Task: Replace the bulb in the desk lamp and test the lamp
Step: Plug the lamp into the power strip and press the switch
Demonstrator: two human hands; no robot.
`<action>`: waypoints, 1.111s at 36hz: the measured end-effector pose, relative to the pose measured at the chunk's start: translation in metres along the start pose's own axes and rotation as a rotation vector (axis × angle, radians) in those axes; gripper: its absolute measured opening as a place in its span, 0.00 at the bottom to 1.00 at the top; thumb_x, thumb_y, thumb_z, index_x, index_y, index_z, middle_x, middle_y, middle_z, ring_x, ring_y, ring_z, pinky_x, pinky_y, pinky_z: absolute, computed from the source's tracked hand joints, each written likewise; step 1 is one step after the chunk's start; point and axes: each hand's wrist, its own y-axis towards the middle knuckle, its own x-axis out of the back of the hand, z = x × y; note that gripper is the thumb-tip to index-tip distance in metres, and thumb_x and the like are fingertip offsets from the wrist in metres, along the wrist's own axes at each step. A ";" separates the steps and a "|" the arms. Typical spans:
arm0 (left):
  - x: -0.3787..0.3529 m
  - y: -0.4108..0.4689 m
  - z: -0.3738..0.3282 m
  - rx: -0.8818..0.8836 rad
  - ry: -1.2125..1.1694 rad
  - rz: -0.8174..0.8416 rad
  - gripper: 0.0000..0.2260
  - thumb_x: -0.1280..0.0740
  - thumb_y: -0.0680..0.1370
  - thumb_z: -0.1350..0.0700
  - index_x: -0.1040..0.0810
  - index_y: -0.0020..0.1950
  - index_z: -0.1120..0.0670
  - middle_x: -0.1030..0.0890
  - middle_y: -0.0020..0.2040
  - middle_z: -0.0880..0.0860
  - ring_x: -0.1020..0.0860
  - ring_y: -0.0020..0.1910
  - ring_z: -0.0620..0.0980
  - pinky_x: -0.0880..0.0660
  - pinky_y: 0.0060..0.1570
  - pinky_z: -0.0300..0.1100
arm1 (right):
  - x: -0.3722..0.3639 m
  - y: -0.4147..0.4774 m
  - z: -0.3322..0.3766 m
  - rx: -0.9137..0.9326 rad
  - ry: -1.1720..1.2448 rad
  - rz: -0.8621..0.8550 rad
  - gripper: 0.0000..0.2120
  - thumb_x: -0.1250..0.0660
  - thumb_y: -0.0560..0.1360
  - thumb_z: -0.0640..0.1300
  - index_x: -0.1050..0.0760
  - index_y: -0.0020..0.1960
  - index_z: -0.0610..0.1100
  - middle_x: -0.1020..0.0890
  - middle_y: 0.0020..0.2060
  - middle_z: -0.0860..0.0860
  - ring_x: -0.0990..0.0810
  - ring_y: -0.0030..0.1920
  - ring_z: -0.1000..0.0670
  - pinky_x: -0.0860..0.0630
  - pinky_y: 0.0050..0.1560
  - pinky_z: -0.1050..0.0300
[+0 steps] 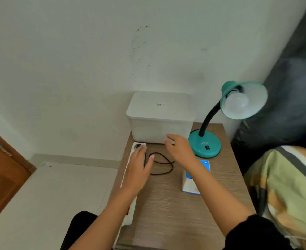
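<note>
A teal desk lamp (205, 147) stands at the back right of the small wooden table (166, 210), its black gooseneck bent up and its shade turned toward me. A white bulb (236, 103) sits in the shade, unlit. The lamp's black cord (163, 163) loops across the table to a plug in a white power strip (136, 146) along the left edge. My left hand (139, 168) lies flat over the strip, fingers apart. My right hand (180, 147) hovers open just left of the lamp base. A blue and white bulb box (193, 177) lies under my right forearm.
A white lidded plastic bin (160, 116) fills the back of the table against the wall. A bed with a green and orange cover (283, 186) lies close on the right. A brown door (2, 170) is at the far left, with white floor between.
</note>
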 end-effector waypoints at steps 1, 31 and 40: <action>-0.003 0.005 -0.013 -0.033 -0.002 -0.005 0.23 0.41 0.80 0.48 0.35 0.72 0.56 0.33 0.71 0.50 0.36 0.71 0.47 0.39 0.70 0.41 | 0.012 -0.005 -0.008 -0.002 -0.009 -0.010 0.21 0.41 0.79 0.48 0.31 0.69 0.40 0.28 0.69 0.44 0.31 0.70 0.46 0.37 0.69 0.56; -0.246 0.050 -0.127 0.153 -0.050 0.004 0.27 0.46 0.81 0.52 0.50 0.75 0.62 0.52 0.77 0.58 0.56 0.77 0.53 0.58 0.72 0.41 | 0.127 0.016 -0.198 -0.212 -0.023 -0.066 0.24 0.39 0.79 0.47 0.35 0.72 0.38 0.31 0.71 0.42 0.33 0.71 0.46 0.40 0.68 0.62; -0.249 0.058 -0.092 0.296 0.041 -0.049 0.27 0.47 0.82 0.51 0.52 0.76 0.62 0.53 0.77 0.58 0.55 0.77 0.54 0.56 0.74 0.46 | 0.085 0.044 -0.191 -0.182 0.034 -0.054 0.30 0.39 0.78 0.47 0.44 0.75 0.38 0.38 0.74 0.42 0.39 0.74 0.46 0.47 0.71 0.61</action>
